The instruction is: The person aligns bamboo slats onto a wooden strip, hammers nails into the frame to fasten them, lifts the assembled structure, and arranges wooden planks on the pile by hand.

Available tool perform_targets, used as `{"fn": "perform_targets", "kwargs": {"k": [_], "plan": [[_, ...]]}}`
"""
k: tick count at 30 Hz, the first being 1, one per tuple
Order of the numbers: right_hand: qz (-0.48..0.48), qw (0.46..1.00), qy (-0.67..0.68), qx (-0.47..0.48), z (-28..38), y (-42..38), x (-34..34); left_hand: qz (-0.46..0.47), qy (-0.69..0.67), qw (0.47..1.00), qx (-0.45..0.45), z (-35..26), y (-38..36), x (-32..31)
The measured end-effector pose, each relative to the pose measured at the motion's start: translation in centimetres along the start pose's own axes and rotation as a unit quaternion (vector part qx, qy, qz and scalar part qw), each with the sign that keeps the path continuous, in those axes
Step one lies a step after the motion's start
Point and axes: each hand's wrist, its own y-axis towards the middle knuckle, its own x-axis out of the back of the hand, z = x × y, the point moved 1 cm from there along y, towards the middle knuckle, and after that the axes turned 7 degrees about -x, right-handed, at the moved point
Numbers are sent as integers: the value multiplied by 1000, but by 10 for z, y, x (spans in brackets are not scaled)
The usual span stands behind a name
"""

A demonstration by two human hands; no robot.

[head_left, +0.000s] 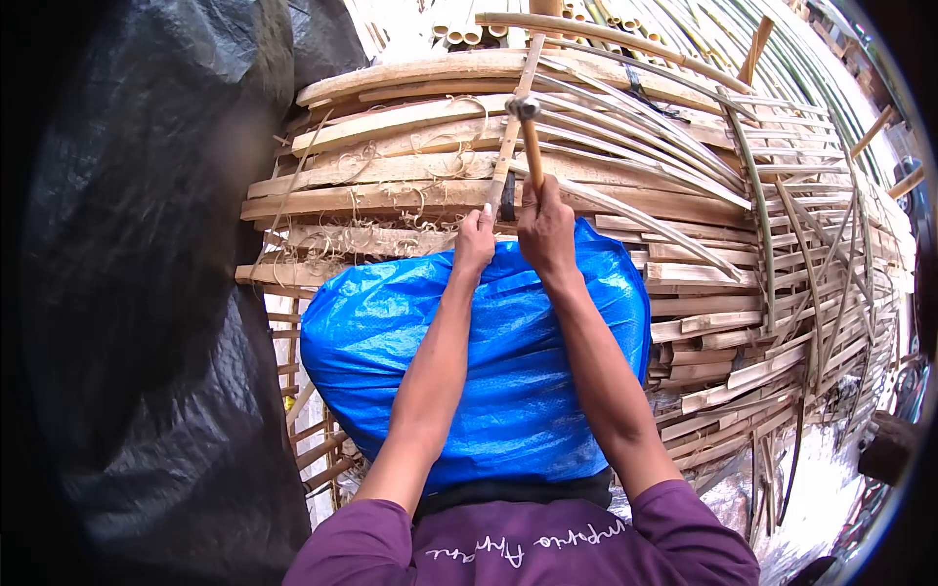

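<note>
My left hand [475,239] is closed around the near end of a narrow bamboo strip [509,146], which points away from me across the wider split bamboo pieces [391,200]. Just to its right, my right hand [545,227] grips the wooden handle of a hammer [532,146]. The hammer's metal head [523,107] is over the strip; whether they touch I cannot tell. Thin pale shavings lie on the bamboo left of the strip. A blue sheet [469,361] covers my lap beneath both forearms.
A dark plastic sheet [176,293] hangs along the left side. Stacked bamboo slats [703,342] and thin crossing poles [767,215] fill the right. Long poles and round cut bamboo ends [473,35] are at the far side.
</note>
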Motion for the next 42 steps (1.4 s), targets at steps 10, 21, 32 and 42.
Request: {"fn": "perform_targets", "kwargs": {"k": [10,21,32,42], "plan": [[31,999,-26,4,12,3,4,35,-58,998,11,-23,-13,7],[62,996,-67,17,-2,23,0,45,-40,994,94,-47,-18,13],[55,990,-131,-7,-34,27,-5,29,-28,999,14,-28,-13,10],[22,999,4,41,28,25,29,40,-79,995,45,-37,-19,11]]}}
